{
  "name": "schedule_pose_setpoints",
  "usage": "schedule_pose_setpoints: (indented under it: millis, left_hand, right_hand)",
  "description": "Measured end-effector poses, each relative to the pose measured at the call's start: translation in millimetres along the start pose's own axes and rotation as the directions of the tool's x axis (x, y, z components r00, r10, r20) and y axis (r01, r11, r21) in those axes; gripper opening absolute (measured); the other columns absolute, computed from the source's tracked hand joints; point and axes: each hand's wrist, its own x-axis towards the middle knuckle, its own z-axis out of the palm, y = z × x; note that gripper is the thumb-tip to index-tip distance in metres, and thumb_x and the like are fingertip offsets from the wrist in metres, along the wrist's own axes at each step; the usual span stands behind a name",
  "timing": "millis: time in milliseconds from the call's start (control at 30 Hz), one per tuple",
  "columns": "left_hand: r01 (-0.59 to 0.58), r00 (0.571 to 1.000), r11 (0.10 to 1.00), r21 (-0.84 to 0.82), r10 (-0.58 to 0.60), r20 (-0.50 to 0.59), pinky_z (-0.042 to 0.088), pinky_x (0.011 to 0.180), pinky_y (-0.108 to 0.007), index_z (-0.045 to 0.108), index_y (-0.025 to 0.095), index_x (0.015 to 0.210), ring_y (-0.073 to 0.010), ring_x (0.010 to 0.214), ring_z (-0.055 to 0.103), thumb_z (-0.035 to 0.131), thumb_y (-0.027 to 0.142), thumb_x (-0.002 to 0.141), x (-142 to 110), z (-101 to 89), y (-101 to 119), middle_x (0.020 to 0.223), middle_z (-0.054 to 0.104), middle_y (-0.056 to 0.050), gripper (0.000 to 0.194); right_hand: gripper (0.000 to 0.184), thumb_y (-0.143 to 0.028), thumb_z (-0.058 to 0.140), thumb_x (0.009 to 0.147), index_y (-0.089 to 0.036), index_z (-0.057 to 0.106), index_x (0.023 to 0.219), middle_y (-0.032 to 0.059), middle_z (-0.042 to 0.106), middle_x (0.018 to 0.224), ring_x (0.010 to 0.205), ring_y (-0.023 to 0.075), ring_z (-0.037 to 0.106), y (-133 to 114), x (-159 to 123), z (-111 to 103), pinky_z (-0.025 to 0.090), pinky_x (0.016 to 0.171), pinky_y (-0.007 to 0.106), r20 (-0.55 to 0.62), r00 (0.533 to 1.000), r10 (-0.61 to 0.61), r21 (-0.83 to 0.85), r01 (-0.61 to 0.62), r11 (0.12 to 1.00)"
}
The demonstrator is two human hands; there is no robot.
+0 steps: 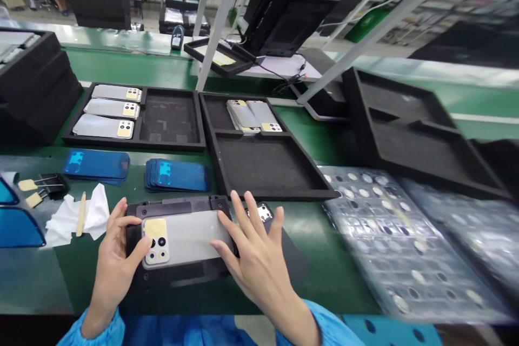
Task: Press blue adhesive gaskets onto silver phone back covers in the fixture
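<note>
A silvery-grey phone back cover (192, 235) lies face-down in a black fixture (182, 274) in front of me. Its camera block (156, 240), partly under yellow film, is at the left end. My left hand (119, 254) grips that end, its thumb on the camera block's edge and its fingers at the fixture's left side. My right hand (259, 246) has its fingers spread; thumb and index finger rest on the cover's right end. Just behind the right fingers, a small metallic part with dark dots (265, 212) is partly hidden.
Two stacks of blue film sheets (97, 165) lie behind the fixture. Black foam trays (170, 146) hold more phone covers (103, 126). A white cloth (99, 208), a thin stick (81, 215) and binder clips (52, 185) sit left. Clear blister trays (385, 248) lie right, below a slanting metal post (373, 38).
</note>
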Motion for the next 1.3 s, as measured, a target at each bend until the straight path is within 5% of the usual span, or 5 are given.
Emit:
schedule_pose_setpoints:
  millis: [167,400,667,867,1300]
  left_hand:
    - [0.017,1.000,1.000,0.026,-0.016,-0.011,0.027,0.126,-0.041,0.065,0.025,0.084,-0.0275,0.153,0.033,0.086,0.041,0.070,0,0.2,3,0.162,0.041,-0.006,0.030]
    - [-0.001,1.000,0.999,0.040,0.002,-0.014,0.030,0.125,-0.038,0.064,0.024,0.083,-0.0263,0.152,0.036,0.085,0.038,0.071,0,1.9,5,0.161,0.044,-0.006,0.028]
    - [-0.028,1.000,0.998,0.055,0.027,0.010,0.027,0.127,-0.040,0.065,0.025,0.089,-0.0254,0.153,0.034,0.084,0.038,0.074,0,1.2,2,0.161,0.043,-0.007,0.027]
    - [-0.020,1.000,0.999,0.045,0.019,0.024,0.028,0.126,-0.042,0.064,0.024,0.091,-0.0282,0.154,0.031,0.083,0.039,0.076,-1,-0.2,1,0.163,0.038,-0.008,0.029]
    - [0.039,0.999,0.998,0.051,-0.040,0.024,0.033,0.123,-0.036,0.064,0.024,0.093,-0.0278,0.154,0.031,0.085,0.041,0.074,0,-2.2,2,0.165,0.035,-0.007,0.033]
  right_hand:
    - [0.054,-0.043,0.035,0.108,-0.002,0.062,0.130,0.0302,0.057,0.145,0.159,0.0340,-0.001,-5,-26,-22,-0.003,0.123,0.066,0.101,0.990,-0.103,-0.050,0.108,0.993]
    - [0.062,-0.049,0.035,0.107,0.002,0.065,0.125,0.0313,0.063,0.137,0.159,0.0342,-0.004,-25,-30,-27,-0.007,0.123,0.065,0.093,0.990,-0.107,0.015,0.106,0.994]
    - [0.065,-0.061,0.037,0.104,-0.010,0.070,0.125,0.0136,0.060,0.148,0.160,0.0314,-0.006,-68,-6,-12,-0.012,0.124,0.063,0.069,0.976,-0.208,0.144,0.197,0.970]
    - [0.055,-0.059,0.041,0.104,-0.015,0.069,0.123,0.0160,0.054,0.152,0.148,0.0321,0.043,-63,28,2,-0.017,0.124,0.053,0.075,0.995,-0.069,0.207,0.052,0.977]
    - [0.041,-0.034,0.038,0.109,-0.018,0.062,0.138,0.0189,0.050,0.155,0.150,0.0415,0.036,3,-6,6,0.020,0.116,0.076,0.096,0.995,0.035,0.089,-0.043,0.995]
